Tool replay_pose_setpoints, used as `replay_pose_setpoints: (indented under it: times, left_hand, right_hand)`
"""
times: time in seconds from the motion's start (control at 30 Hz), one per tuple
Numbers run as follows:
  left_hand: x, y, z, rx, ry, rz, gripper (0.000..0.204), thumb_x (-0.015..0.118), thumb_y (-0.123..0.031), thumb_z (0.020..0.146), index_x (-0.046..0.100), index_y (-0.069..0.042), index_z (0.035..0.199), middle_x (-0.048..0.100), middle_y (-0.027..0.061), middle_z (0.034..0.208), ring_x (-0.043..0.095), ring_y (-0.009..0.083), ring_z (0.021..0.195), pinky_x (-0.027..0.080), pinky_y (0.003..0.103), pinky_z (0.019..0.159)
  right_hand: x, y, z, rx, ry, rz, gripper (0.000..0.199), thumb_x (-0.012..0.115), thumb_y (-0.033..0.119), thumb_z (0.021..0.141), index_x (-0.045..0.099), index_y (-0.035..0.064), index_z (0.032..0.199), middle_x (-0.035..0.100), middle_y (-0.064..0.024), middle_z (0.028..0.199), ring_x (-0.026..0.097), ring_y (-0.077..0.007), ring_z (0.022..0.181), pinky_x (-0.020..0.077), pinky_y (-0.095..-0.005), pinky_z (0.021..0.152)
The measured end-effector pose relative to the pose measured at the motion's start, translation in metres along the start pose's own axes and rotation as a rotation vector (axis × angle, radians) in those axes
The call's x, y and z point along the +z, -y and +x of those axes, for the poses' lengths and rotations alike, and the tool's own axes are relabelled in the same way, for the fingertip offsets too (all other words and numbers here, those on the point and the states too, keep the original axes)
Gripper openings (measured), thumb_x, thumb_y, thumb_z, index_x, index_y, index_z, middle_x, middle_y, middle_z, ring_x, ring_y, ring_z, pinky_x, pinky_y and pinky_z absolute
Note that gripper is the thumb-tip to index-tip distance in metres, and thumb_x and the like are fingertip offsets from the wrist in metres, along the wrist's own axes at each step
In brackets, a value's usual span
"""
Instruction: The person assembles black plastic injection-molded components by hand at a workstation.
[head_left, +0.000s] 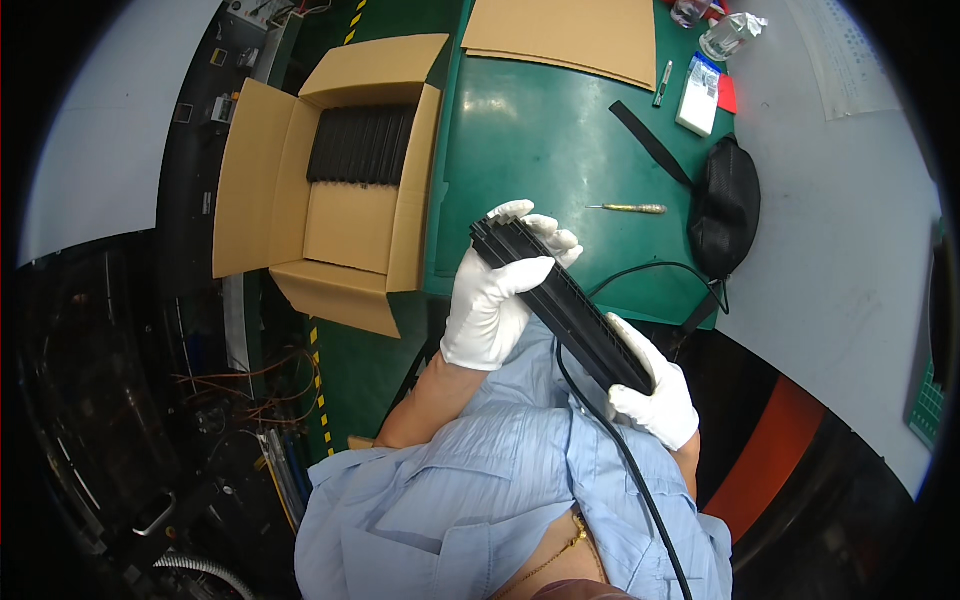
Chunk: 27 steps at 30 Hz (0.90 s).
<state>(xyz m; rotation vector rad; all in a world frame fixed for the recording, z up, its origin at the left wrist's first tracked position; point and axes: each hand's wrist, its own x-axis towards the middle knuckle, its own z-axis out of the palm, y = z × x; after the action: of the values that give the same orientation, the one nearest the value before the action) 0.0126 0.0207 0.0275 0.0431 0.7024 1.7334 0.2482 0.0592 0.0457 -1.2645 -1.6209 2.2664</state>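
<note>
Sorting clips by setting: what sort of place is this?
Probably a factory packing or assembly bench: a green worktable, an open cardboard box of black parts, and gloved hands holding another long black part.

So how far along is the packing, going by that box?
The open cardboard box already has a row of long black parts filling its far end. One more long black part is in hand, the left hand and right hand each at an end. The near half of the box shows bare cardboard, so there seems room for more.
</note>
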Motion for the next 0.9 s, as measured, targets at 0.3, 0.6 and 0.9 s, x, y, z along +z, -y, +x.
replay_pose_setpoints:
  times: [0.3,0.6,0.9]
  left_hand:
    - [-0.012,0.003,0.005,-0.088,0.233,-0.257,0.057,0.063,0.012,0.073,0.054,-0.01,0.124,0.059,0.0036,0.108,0.059,0.0237,0.109,0.042,0.046,0.111]
    - [-0.016,0.011,0.007,-0.113,0.325,-0.389,0.06,0.062,0.012,0.069,0.053,-0.011,0.124,0.059,0.0035,0.105,0.058,0.0238,0.109,0.038,0.045,0.112]
    - [-0.016,0.018,0.01,-0.122,0.299,-0.382,0.057,0.062,0.01,0.07,0.054,-0.01,0.123,0.059,0.0036,0.105,0.057,0.0238,0.109,0.037,0.044,0.112]
  right_hand:
    - [0.009,0.016,-0.013,-0.387,-0.262,-0.583,0.084,0.091,0.03,0.068,0.055,0.0013,0.139,0.071,-0.0157,0.103,0.072,-0.0224,0.09,0.0555,-0.0296,0.081]
    - [0.009,0.018,-0.015,-0.481,-0.303,-0.619,0.084,0.092,0.029,0.066,0.058,0.0014,0.137,0.071,-0.0137,0.098,0.071,-0.0207,0.085,0.0556,-0.0286,0.08]
    - [0.004,0.019,-0.018,-0.405,-0.304,-0.597,0.082,0.092,0.028,0.066,0.058,0.0017,0.136,0.071,-0.014,0.1,0.072,-0.0202,0.087,0.0561,-0.0288,0.08]
